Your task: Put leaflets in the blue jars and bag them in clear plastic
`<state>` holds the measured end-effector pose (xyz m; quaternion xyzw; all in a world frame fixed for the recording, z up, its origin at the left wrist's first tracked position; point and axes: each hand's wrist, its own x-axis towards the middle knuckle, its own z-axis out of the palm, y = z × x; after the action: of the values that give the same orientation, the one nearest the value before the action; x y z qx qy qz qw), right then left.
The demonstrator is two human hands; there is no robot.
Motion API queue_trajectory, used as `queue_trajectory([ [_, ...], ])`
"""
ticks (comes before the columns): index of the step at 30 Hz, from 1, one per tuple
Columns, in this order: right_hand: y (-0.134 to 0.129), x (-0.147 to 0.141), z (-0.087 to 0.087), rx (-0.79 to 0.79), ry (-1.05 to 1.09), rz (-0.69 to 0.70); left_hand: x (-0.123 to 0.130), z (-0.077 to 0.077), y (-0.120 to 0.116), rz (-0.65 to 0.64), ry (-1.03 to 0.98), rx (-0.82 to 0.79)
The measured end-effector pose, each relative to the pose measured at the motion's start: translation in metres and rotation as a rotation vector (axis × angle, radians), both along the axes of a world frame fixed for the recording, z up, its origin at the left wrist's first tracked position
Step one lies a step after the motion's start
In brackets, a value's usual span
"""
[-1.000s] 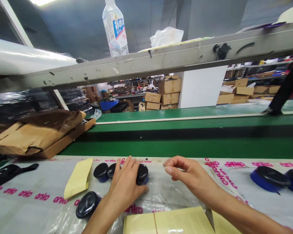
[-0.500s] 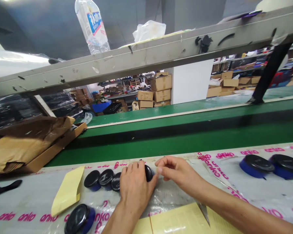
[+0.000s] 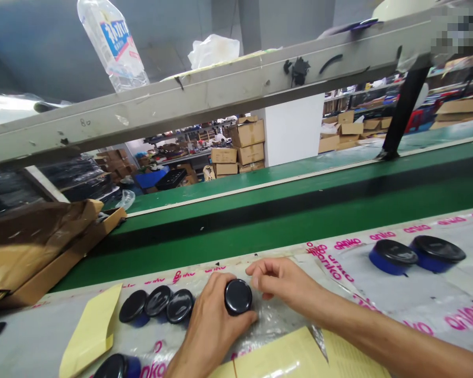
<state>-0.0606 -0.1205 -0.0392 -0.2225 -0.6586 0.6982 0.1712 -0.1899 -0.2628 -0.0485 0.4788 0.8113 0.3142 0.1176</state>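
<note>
My left hand [image 3: 215,320] is wrapped round a round black-lidded container [image 3: 238,297], its lid facing up. Just to the right, my right hand [image 3: 274,278] has its fingers curled, thumb and forefinger close together near the container; whether a small thing lies between them cannot be made out. Left of my left hand stand three similar containers with glossy black lids and blue sides, the nearest one [image 3: 180,306] beside my knuckles. Another black-lidded container [image 3: 116,366] is at the bottom left edge. Two wider ones, one of them a blue-sided container [image 3: 393,256], stand at the right.
Yellow sheets [image 3: 279,357] lie in front of my hands, and a yellow strip [image 3: 92,331] at the left. Beyond the printed plastic cover runs a green belt [image 3: 220,236]. A cardboard box [image 3: 63,252] is at the left; a grey beam [image 3: 220,92] with a bottle crosses above.
The view has shifted. The container in my left hand has come out from behind my fingers, and its lid now faces up to the camera. My right hand remains close beside it.
</note>
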Motion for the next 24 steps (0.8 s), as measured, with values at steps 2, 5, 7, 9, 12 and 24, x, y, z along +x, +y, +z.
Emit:
queue_trajectory([
  [2,0.0,0.001,-0.002,0.016,-0.01,0.001,0.006,-0.004,0.003,0.036,-0.007,0.01],
  [5,0.0,-0.001,-0.008,-0.02,-0.022,0.003,0.009,-0.009,0.003,0.062,-0.055,0.014],
  [7,0.0,-0.002,-0.011,-0.064,-0.02,0.012,0.009,-0.013,0.001,0.062,-0.082,0.04],
  [9,-0.001,-0.002,-0.012,-0.108,-0.021,0.02,0.008,-0.018,-0.002,0.019,-0.101,0.097],
  [12,-0.001,-0.001,-0.014,-0.151,-0.039,0.021,0.006,-0.024,-0.005,-0.025,-0.137,0.128],
  [24,0.002,-0.005,-0.026,-0.109,-0.058,0.071,0.011,-0.026,0.003,0.147,-0.12,0.102],
])
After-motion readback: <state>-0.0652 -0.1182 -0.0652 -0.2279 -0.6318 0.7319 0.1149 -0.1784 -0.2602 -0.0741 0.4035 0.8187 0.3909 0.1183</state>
